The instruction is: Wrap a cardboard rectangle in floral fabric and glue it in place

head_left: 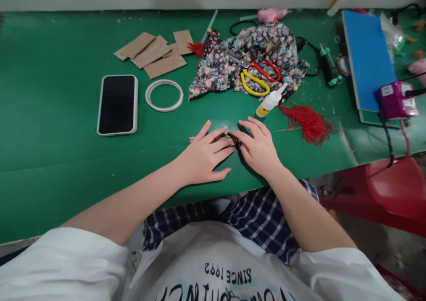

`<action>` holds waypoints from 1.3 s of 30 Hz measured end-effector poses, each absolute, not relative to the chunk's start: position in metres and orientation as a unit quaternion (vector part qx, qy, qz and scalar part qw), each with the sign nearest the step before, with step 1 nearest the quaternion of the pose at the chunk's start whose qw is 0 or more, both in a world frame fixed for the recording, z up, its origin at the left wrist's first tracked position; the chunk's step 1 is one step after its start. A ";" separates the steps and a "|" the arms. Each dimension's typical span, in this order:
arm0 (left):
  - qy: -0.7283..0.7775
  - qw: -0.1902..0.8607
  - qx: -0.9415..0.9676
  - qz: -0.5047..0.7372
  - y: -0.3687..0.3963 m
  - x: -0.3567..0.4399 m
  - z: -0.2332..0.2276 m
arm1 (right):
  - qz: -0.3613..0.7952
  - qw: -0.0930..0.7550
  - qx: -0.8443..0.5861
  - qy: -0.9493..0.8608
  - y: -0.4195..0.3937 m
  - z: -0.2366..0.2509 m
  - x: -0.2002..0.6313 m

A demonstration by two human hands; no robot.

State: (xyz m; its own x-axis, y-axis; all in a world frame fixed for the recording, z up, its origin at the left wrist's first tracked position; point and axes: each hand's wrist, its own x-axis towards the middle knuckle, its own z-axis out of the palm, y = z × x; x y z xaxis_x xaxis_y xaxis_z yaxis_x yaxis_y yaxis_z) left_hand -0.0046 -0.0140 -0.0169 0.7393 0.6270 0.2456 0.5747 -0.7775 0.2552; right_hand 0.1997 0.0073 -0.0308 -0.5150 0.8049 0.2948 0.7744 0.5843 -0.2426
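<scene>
Your left hand point(203, 154) and right hand point(258, 148) press a small dark piece point(229, 139) flat on the bench point(66, 159), fingers spread, tips meeting over it. Judged step: holding it down. Glue point(271, 100) and scissors point(256, 77) lie just beyond.

The light is bright and even, the hands point(229, 152) drop small soft shadows on the green table point(56, 128), and the picture edges bend and look a bit fuzzy.
</scene>
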 end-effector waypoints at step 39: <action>0.326 0.101 0.926 0.160 -0.013 -0.005 -0.017 | 0.121 0.247 -0.413 -0.868 0.011 -0.030 0.200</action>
